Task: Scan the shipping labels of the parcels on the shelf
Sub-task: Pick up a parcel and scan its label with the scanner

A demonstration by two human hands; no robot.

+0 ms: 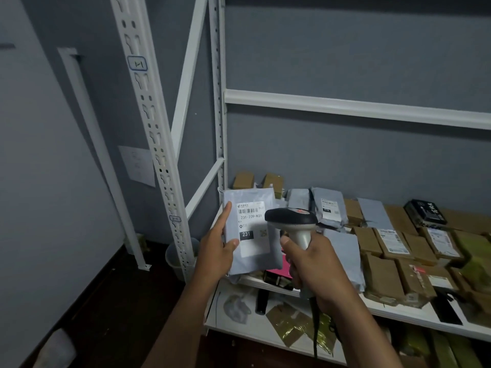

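Your left hand (216, 248) holds the grey parcel (252, 232) up at mid-frame. Your right hand (316, 272) grips the scanner (292, 221), just beside its label (252, 227).

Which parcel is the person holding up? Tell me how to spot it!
Find the white metal shelf with parcels piled on it, then go to its left end. There the left hand holds up a grey plastic mailer, facing the scanner in the right hand. Unlike its neighbours lying flat, it is lifted, and its white label reads 231-239-K01.
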